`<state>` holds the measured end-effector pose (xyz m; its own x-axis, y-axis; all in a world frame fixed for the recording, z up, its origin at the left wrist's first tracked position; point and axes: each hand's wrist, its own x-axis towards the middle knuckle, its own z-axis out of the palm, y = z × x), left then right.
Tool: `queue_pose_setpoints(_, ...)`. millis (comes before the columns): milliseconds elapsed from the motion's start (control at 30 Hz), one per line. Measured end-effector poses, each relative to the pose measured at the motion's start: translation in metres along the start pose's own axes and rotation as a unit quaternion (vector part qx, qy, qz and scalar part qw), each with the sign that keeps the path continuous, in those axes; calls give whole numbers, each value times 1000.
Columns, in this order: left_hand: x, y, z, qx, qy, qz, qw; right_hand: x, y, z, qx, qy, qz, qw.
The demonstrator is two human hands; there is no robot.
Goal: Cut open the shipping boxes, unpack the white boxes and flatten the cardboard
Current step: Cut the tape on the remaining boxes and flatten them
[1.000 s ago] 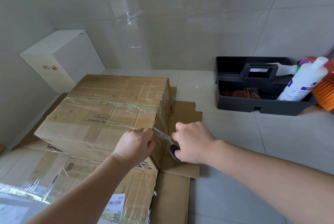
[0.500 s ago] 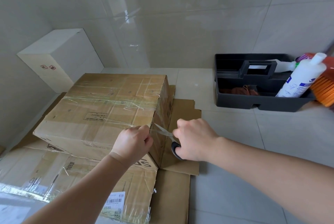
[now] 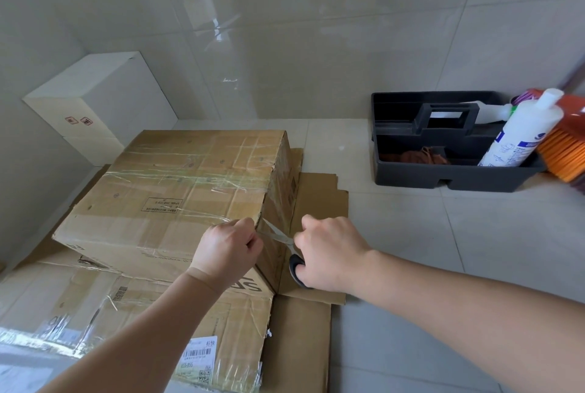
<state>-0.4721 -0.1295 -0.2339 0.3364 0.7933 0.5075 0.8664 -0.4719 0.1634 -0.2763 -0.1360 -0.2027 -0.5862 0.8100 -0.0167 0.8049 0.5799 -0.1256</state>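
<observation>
A: Where is the box (image 3: pixel 177 199)?

B: It sits taped on flat cardboard (image 3: pixel 311 338), left of the caddy (image 3: pixel 443 171). My left hand (image 3: pixel 226 253) pinches tape at its near right corner; my right hand (image 3: pixel 329 253) is curled round the scissors (image 3: pixel 278 236), blades at that corner.

A: How will it handle?

B: I judge it stiff, its tape slippery; I would hold the corner edge.

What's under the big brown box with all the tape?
Flattened cardboard lies under the taped box, sticking out to its right and in front. What is inside the box cannot be seen; it is closed.
</observation>
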Motion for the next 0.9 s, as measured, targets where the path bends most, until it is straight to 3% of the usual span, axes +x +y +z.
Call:
queue_pose_setpoints(633,0,2,3,-3,-26,0,1000,10,2,9,14,-57,14,998)
queue_pose_setpoints(900,-1,1,5,0,-51,-9,999,10,6,12,-29,-21,28,999)
